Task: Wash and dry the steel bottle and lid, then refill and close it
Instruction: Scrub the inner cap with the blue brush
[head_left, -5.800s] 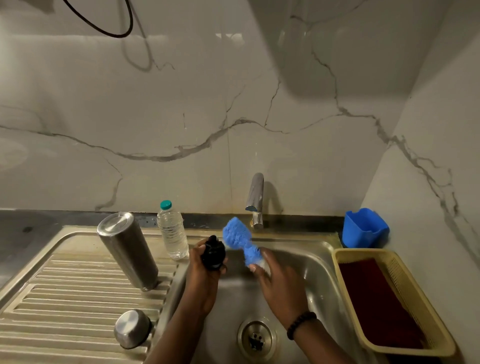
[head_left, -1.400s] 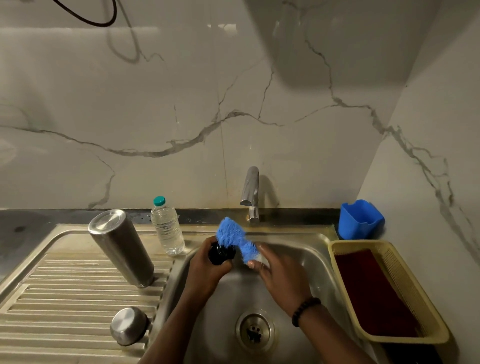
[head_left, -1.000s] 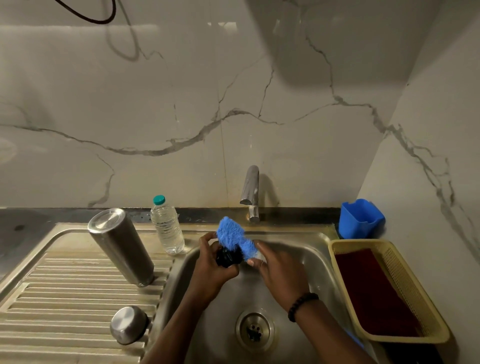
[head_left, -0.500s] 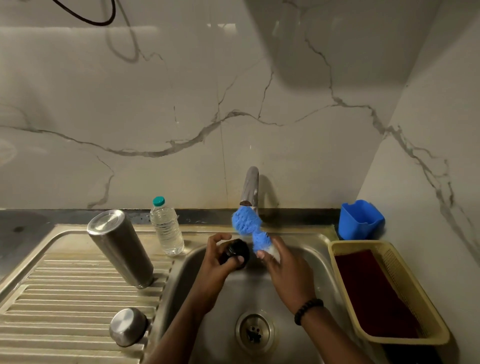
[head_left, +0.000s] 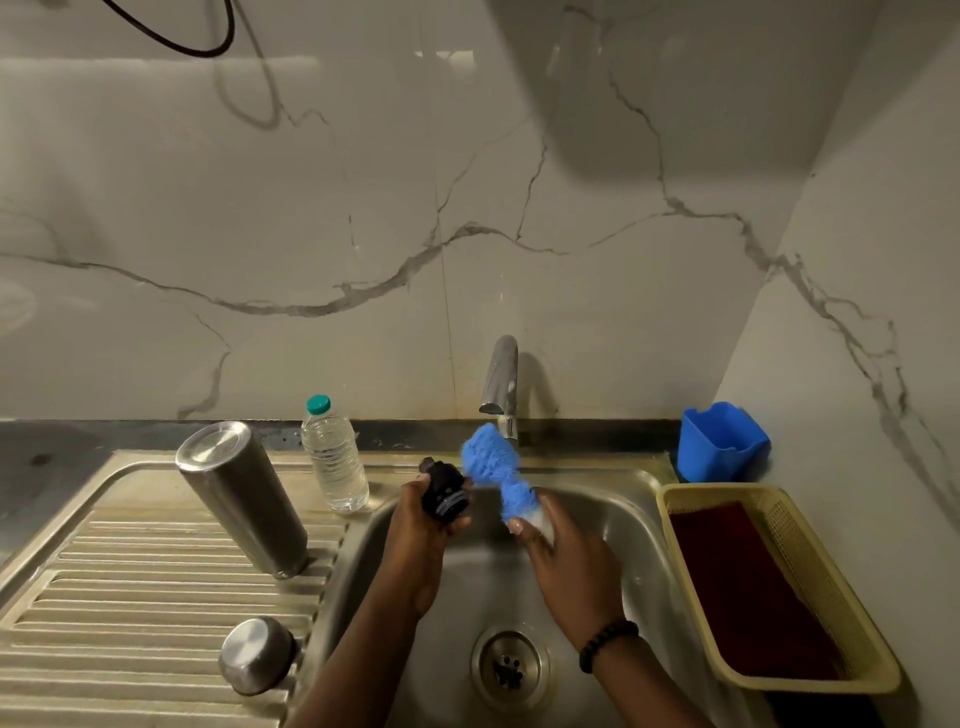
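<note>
A steel sink (head_left: 644, 499) with a ribbed drainboard fills the lower view, below a marble wall and a tap (head_left: 501, 384). On the right, just beside the sink, sits a yellow basket (head_left: 878, 675) holding a dark red cloth (head_left: 748, 587), with a blue tub (head_left: 722, 441) behind it. On the drainboard the steel bottle (head_left: 241, 499) stands upside down and reads as tilted, near a small plastic water bottle (head_left: 335, 457); a steel cap (head_left: 257, 656) lies closer to the viewer. Over the basin, the left hand (head_left: 421, 535) has its fingers curled round the black lid (head_left: 442, 488), and the right hand (head_left: 563, 561) pinches the lower end of a blue scrubber (head_left: 493, 470), whose head nearly touches the lid. The lid looks small, rigid and light, likely slippery when wet, so a grip round its ribbed side seems safest; the bottle is stiff, smooth and heavier, best held round its middle. The scrubber is soft. Compared with half a second ago, the lid has been raised and turned so its threaded side shows, and the scrubber head has swung from under the tap toward the lid.
</note>
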